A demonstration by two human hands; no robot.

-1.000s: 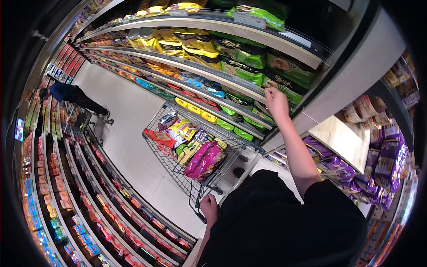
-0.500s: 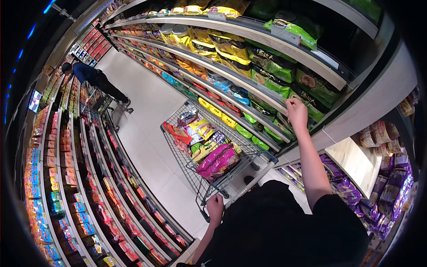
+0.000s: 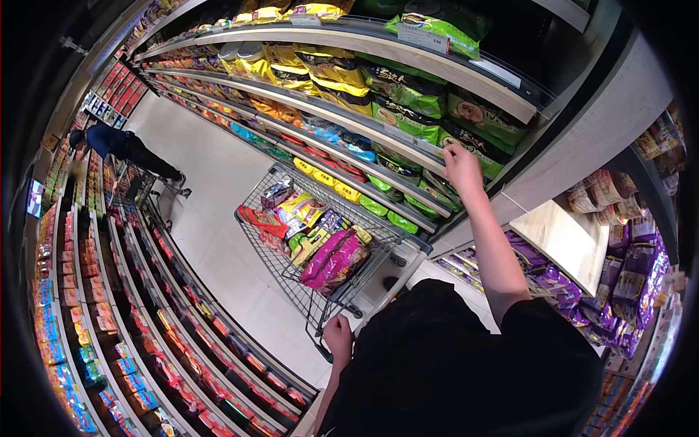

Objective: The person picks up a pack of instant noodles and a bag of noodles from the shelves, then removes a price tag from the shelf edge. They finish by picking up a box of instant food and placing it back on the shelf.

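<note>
My right hand [image 3: 463, 169] is at the front edge of a shelf, its fingers curled closed beside a green noodle bag [image 3: 411, 120]. Whether they grip the bag or the shelf edge is hidden. Low in the view, my left hand [image 3: 338, 337] is closed at the left end of the handle of a shopping cart [image 3: 255, 211]. Inside the cart lie a large magenta bag [image 3: 335, 261], a red packet [image 3: 260, 220], a yellow-and-white packet [image 3: 304, 209] and several other packets.
Shelves of yellow bags [image 3: 331, 73] run along the right side of the aisle. Long racks of small red packets [image 3: 175, 328] line the left. A person [image 3: 120, 146] bends by another cart [image 3: 142, 186] farther up. Purple packs [image 3: 633, 280] stand at the right.
The whole view has shifted, so the shelves, cart and hands appear farther left. Both hands keep much the same closed shape and place. The person up the aisle still bends toward the left rack.
</note>
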